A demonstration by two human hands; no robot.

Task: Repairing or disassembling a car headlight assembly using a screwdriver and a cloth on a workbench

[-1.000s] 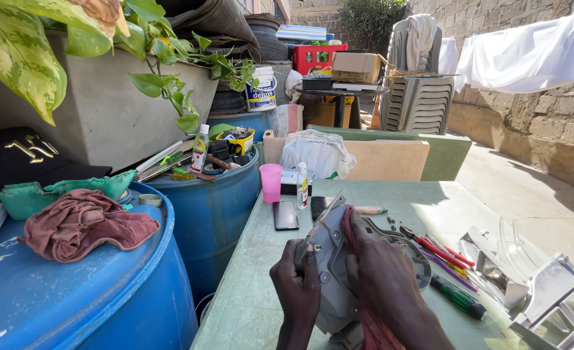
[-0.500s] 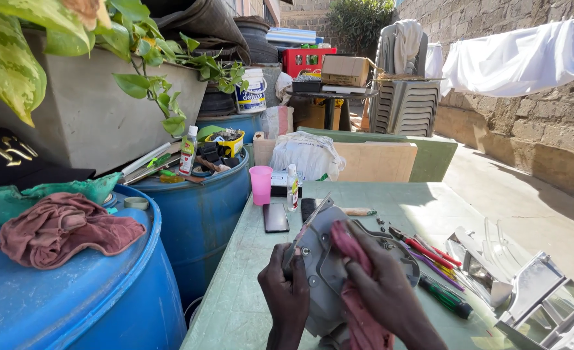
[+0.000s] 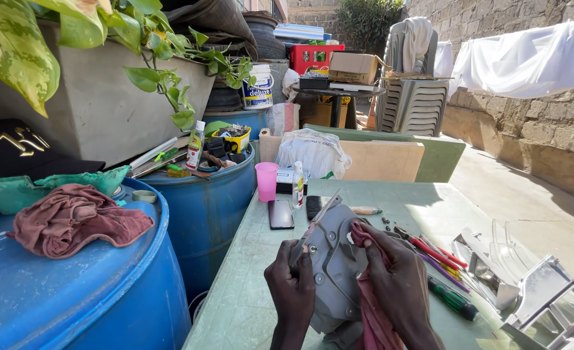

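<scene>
Left hand (image 3: pixel 291 279) closed in a firm grip on the left edge of a grey moulded plastic housing (image 3: pixel 331 272), propped upright on the green bench (image 3: pixel 248 285). Right hand (image 3: pixel 397 285) pressing a dark red cloth rag (image 3: pixel 371 311) against the housing's right side — grip wrapped around the rag. Just right — red-handled screwdrivers (image 3: pixel 429 249). Behind, a pink plastic cup (image 3: pixel 266 181) and black phone (image 3: pixel 280 214).
</scene>
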